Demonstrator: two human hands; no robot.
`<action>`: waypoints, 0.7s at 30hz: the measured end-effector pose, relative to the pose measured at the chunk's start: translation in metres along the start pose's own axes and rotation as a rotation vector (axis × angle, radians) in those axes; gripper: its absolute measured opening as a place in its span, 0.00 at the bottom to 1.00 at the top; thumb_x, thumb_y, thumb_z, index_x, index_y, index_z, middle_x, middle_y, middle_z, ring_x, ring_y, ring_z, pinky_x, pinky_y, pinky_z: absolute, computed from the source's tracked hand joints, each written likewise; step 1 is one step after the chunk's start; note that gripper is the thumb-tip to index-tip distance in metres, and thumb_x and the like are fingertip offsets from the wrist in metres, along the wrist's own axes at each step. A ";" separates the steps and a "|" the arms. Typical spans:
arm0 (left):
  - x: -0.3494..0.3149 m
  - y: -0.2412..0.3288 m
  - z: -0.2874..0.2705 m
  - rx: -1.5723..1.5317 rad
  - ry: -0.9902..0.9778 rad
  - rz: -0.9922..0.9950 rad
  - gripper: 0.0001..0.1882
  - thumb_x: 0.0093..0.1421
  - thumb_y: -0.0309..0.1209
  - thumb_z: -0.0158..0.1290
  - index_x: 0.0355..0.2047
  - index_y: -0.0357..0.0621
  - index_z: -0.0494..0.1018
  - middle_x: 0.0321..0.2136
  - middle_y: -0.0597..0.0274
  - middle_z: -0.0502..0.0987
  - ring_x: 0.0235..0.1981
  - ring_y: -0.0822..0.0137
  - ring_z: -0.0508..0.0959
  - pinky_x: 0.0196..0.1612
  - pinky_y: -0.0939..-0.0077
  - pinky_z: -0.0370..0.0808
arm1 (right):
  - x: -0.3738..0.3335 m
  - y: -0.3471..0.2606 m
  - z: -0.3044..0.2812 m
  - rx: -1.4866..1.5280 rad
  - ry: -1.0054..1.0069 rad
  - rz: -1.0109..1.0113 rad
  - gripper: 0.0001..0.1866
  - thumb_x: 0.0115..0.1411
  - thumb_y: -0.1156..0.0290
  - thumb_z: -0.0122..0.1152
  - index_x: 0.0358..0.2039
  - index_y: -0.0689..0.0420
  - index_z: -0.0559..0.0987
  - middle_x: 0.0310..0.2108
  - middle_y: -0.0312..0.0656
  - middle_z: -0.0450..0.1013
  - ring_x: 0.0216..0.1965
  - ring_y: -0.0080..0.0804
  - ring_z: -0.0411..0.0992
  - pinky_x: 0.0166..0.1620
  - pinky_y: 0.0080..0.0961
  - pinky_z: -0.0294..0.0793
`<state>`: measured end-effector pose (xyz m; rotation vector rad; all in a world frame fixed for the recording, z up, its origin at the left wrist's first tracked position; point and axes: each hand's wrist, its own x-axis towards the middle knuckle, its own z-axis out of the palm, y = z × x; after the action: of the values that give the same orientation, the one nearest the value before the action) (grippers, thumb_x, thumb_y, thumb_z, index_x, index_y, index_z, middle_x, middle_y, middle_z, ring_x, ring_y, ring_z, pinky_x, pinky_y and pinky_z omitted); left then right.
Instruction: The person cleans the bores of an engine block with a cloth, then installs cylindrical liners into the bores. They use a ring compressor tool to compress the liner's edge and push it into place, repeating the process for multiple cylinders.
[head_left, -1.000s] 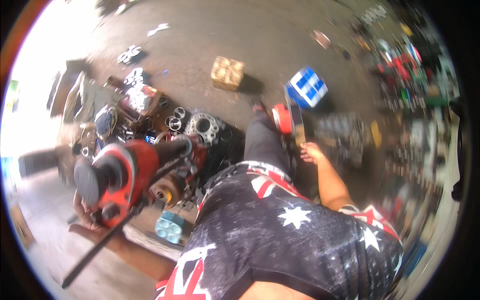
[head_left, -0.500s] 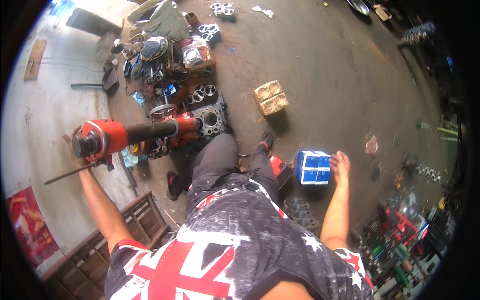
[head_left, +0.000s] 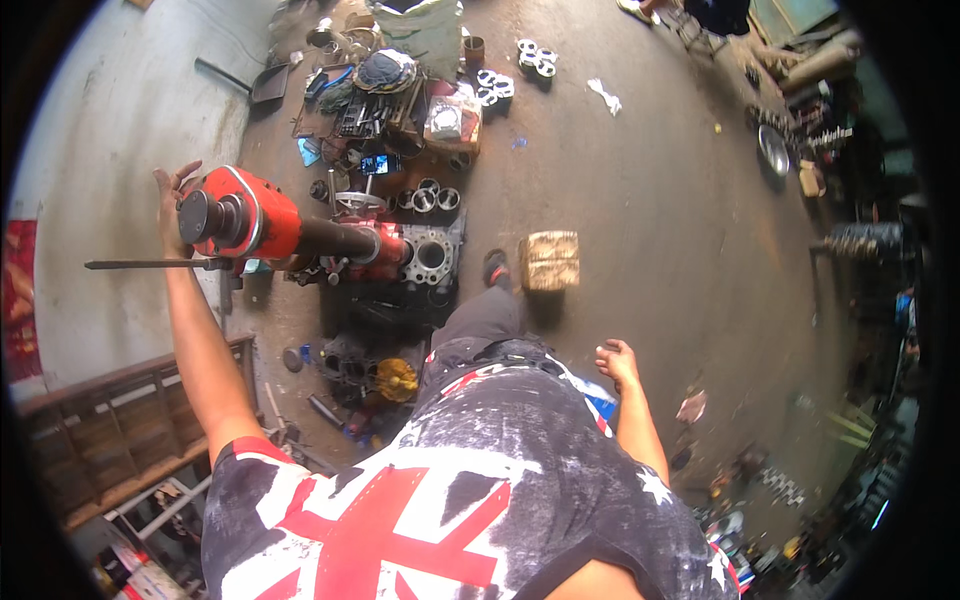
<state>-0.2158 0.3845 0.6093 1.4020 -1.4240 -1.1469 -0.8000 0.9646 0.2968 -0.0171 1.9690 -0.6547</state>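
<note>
My left hand (head_left: 175, 205) is stretched up beside the red machine head (head_left: 255, 212), its fingers spread along the far left side. Whether the palm touches the casing is hidden. A thick dark column (head_left: 335, 238) runs from this head down to a red base, which stands on a grey engine block (head_left: 432, 256) with a round bore. A thin dark rod (head_left: 150, 264) sticks out left from the head, crossing in front of my wrist. Out to the right, my right hand (head_left: 617, 362) hangs in the air with loosely bent fingers and nothing in it.
A brown patterned box (head_left: 550, 262) stands ahead on the floor, near my shoe. Metal rings (head_left: 424, 200), tools and a cloth-covered pile crowd beyond the block. A wooden rack (head_left: 130, 425) lies at left. Part of a blue box (head_left: 598, 402) shows below my right arm.
My body has stepped forward and turned, so the block and brown box appear nearer. My left hand stays at the machine head; my right hand has left the blue box's side.
</note>
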 end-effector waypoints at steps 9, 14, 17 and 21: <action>-0.023 0.016 0.020 -0.196 -0.124 -0.009 0.46 0.71 0.69 0.32 0.60 0.34 0.69 0.44 0.50 0.81 0.42 0.65 0.83 0.47 0.73 0.81 | 0.089 -0.250 0.003 -0.539 -0.144 -0.357 0.27 0.63 0.69 0.70 0.59 0.64 0.75 0.45 0.49 0.82 0.35 0.32 0.80 0.36 0.29 0.80; -0.022 0.005 0.010 -0.154 0.121 0.004 0.45 0.73 0.66 0.29 0.60 0.32 0.69 0.46 0.45 0.81 0.46 0.61 0.83 0.50 0.69 0.81 | 0.097 -0.389 0.037 -0.539 -0.120 -0.489 0.25 0.65 0.64 0.68 0.58 0.63 0.76 0.45 0.49 0.81 0.35 0.33 0.79 0.35 0.29 0.79; -0.039 -0.044 -0.016 -0.366 0.369 0.019 0.41 0.75 0.62 0.32 0.63 0.32 0.66 0.45 0.46 0.82 0.48 0.58 0.83 0.53 0.66 0.79 | 0.100 -0.431 0.060 -0.611 -0.193 -0.565 0.27 0.65 0.62 0.68 0.60 0.63 0.75 0.46 0.51 0.81 0.40 0.37 0.79 0.41 0.33 0.80; -0.138 -0.151 -0.048 -0.463 0.860 -0.160 0.39 0.72 0.62 0.41 0.63 0.36 0.64 0.47 0.50 0.82 0.47 0.59 0.83 0.52 0.69 0.77 | 0.120 -0.469 0.093 -0.917 -0.181 -0.658 0.27 0.60 0.64 0.71 0.57 0.62 0.78 0.48 0.52 0.81 0.46 0.37 0.80 0.47 0.33 0.81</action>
<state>-0.1237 0.5242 0.4819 1.4139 -0.4165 -0.7355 -0.9045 0.4900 0.3782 -1.2696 1.9123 -0.0799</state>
